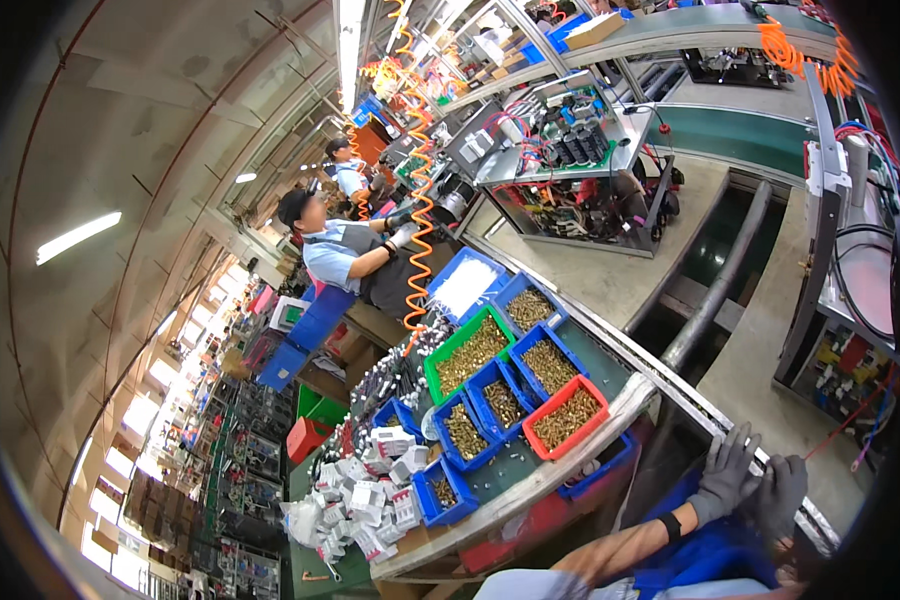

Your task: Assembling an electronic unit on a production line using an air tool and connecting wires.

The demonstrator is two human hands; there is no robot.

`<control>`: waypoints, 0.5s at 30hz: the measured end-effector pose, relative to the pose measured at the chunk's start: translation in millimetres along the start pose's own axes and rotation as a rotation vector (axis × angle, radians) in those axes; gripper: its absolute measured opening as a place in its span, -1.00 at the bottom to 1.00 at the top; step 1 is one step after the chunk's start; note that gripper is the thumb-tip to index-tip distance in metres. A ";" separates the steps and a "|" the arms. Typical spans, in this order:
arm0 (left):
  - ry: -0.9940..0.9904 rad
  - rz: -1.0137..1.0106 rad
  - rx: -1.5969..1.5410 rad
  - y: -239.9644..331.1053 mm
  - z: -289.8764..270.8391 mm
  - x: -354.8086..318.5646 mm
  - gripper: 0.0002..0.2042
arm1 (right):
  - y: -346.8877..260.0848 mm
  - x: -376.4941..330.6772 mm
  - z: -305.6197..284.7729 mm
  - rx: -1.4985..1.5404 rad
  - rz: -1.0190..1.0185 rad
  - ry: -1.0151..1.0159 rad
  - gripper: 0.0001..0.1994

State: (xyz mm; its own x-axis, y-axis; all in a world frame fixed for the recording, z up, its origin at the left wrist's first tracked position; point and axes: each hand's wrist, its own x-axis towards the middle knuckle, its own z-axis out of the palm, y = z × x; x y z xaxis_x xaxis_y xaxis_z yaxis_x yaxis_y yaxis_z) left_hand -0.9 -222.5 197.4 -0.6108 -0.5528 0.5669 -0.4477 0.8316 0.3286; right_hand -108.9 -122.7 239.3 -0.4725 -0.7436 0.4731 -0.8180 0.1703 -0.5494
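My left hand [727, 476], in a grey work glove with a black band at the wrist, lies at the metal rail [705, 410] of the conveyor. Its fingers are stretched out over the rail, and nothing shows in them. Close beside it on the right is my right hand [778, 494], also gloved in grey. That hand is slightly smeared, with its fingers extended at the rail and no object visible in them. Blue cloth [695, 545] hangs below my hands. Nearest on the left stands a red bin [600, 416] of brass-coloured small parts.
More bins, blue and one green [433, 382], hold brass-coloured fittings on the bench. White and grey blocks [370, 500] are heaped at its near end. An orange coiled hose [420, 200] hangs above. Machine assemblies [580, 200] stand on the conveyor. A co-worker [335, 250] stands farther along.
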 end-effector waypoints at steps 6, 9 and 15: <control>-0.080 -0.017 -0.034 -0.1 -6.4 -3.2 -0.31 | -4.5 -0.8 -0.9 -0.029 0.022 -0.012 -0.82; -0.114 -0.089 -0.014 -8.3 -20.6 4.7 -0.27 | -4.9 1.8 5.3 -0.016 0.029 -0.035 -0.82; -0.286 -0.327 -0.109 -104.0 -175.3 134.2 -0.21 | 8.4 -5.3 0.3 -0.082 0.035 -0.024 -0.84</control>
State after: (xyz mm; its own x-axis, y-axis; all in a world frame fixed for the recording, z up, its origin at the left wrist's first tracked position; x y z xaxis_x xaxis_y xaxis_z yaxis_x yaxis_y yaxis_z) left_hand 78.1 -373.8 371.7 -0.6111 -0.7676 0.1932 -0.5857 0.6026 0.5421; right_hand -113.2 -117.5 231.9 -0.4939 -0.7516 0.4371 -0.8258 0.2483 -0.5063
